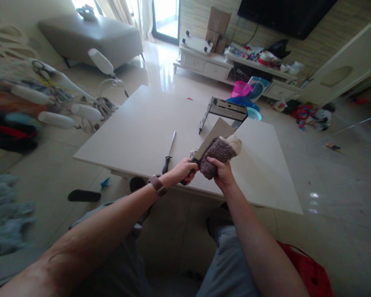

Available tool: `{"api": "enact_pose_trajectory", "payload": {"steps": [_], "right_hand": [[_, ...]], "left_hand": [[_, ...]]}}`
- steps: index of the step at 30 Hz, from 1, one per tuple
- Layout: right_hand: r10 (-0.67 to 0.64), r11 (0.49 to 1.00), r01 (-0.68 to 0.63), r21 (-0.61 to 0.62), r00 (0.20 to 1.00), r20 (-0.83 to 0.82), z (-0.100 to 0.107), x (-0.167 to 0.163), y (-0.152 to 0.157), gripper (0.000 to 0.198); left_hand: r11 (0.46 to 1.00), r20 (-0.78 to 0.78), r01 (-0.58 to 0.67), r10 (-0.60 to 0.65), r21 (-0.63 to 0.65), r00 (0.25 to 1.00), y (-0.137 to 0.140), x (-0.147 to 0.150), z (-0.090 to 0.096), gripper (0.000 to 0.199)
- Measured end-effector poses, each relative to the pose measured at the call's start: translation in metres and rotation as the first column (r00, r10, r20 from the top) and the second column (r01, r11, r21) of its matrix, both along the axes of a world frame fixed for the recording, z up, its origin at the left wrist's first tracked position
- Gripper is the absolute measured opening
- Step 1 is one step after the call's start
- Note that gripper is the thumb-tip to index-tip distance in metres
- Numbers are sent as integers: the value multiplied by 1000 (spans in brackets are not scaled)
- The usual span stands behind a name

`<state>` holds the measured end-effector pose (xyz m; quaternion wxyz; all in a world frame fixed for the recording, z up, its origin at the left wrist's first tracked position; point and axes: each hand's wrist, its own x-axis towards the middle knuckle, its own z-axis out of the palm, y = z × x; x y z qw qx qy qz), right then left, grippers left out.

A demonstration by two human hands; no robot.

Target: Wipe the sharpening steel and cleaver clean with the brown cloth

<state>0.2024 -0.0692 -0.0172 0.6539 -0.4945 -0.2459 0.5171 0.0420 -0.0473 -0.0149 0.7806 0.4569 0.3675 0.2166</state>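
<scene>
My left hand (184, 170) is closed round the black handle of a cleaver (212, 137), whose broad blade points away and to the right. In my right hand (225, 175) is a fuzzy brown cloth (218, 154), bunched up with a pale part at its far end. The cloth lies against the side of the blade; the frame does not show whether it presses on it. Left of the cleaver, a sharpening steel (170, 153) with a black handle rests on the white table (136, 132).
A metal knife rack (228, 109) stands on the table behind the cleaver. Beyond the far edge are a pink basket (241, 88) and blue baskets (254, 113). Lamp parts with cords (86, 111) stand at the left. A red bag (306, 264) sits by my right leg.
</scene>
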Motion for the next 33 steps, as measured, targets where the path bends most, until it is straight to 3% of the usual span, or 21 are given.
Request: {"api": "enact_pose_trajectory", "payload": {"steps": [22,27,33], "right_hand": [[59,998,-53,-34,973,222,-3,18,-1,42],[36,999,-34,-10,985,166,-2,19,-1,45],[-18,999,14,-33,994,-109,0,11,2,40]], "left_hand": [[997,-90,58,-54,45,994,17,-17,9,18],[997,-102,42,-36,60,994,18,-19,9,17],[997,-82,52,-47,52,996,8,-9,-1,20]]}}
